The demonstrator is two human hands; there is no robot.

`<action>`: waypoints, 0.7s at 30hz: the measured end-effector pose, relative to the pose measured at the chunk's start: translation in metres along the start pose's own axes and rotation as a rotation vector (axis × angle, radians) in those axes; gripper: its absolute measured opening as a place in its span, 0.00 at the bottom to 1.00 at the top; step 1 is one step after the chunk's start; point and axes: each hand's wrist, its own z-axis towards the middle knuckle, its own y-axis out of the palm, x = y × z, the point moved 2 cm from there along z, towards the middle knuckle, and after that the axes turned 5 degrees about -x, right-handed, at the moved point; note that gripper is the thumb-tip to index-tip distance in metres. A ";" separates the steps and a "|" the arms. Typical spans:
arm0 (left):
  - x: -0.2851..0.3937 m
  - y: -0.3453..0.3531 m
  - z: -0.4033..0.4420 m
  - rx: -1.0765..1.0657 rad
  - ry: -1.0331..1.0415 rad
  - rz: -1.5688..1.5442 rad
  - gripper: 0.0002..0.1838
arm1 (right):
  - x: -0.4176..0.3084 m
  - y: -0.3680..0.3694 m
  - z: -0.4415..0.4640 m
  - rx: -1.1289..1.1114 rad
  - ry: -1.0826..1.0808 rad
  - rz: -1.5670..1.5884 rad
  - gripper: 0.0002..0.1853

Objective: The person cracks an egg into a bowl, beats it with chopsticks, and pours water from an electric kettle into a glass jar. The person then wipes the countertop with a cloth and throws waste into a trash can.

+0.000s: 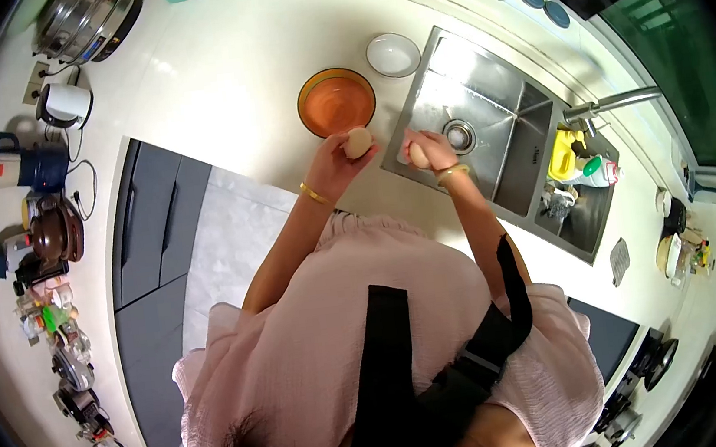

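Note:
My left hand (336, 166) is closed around a light brown egg (357, 142), whose rounded end shows above the fingers. It is at the near rim of an orange bowl (335, 108) on the counter; I see nothing inside the bowl. A second egg (419, 156) shows in my right hand (435, 147), with the fingers wrapped over part of it. That hand is beside the left front corner of the steel sink (486, 114). The two eggs are apart. Behind the orange bowl, a small white bowl (393, 54) stands close to the sink's edge.
A faucet (616, 102) reaches over the sink from the right. The sink's smaller side holds a yellow container (562, 155) and bottles. Along the left wall stand a steamer (84, 25), a white kettle (66, 106) with its cord, and a blue blender (29, 164).

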 end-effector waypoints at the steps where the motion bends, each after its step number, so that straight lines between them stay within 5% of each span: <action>1: 0.003 -0.005 -0.006 0.059 0.025 0.001 0.17 | 0.008 0.006 0.014 -0.007 -0.048 -0.038 0.20; 8: 0.026 -0.043 -0.059 0.239 0.276 -0.007 0.17 | 0.005 0.034 0.071 0.178 0.107 -0.711 0.27; 11: 0.022 -0.066 -0.075 0.377 0.359 -0.071 0.16 | -0.004 0.041 0.082 0.011 -0.252 -1.282 0.19; 13: 0.018 -0.076 -0.078 0.414 0.401 -0.146 0.15 | 0.006 0.034 0.103 -0.129 -0.347 -1.159 0.14; 14: 0.016 -0.078 -0.081 0.409 0.402 -0.151 0.15 | 0.003 0.041 0.100 0.001 -0.065 -0.732 0.10; 15: 0.015 -0.075 -0.086 0.425 0.415 -0.162 0.15 | 0.016 0.020 0.125 -0.170 -0.359 -1.391 0.08; 18: 0.012 -0.077 -0.090 0.371 0.432 -0.195 0.16 | 0.020 0.010 0.136 0.053 0.077 -0.589 0.12; 21: 0.020 -0.086 -0.095 0.360 0.454 -0.225 0.16 | 0.006 0.029 0.113 0.145 0.000 -0.592 0.15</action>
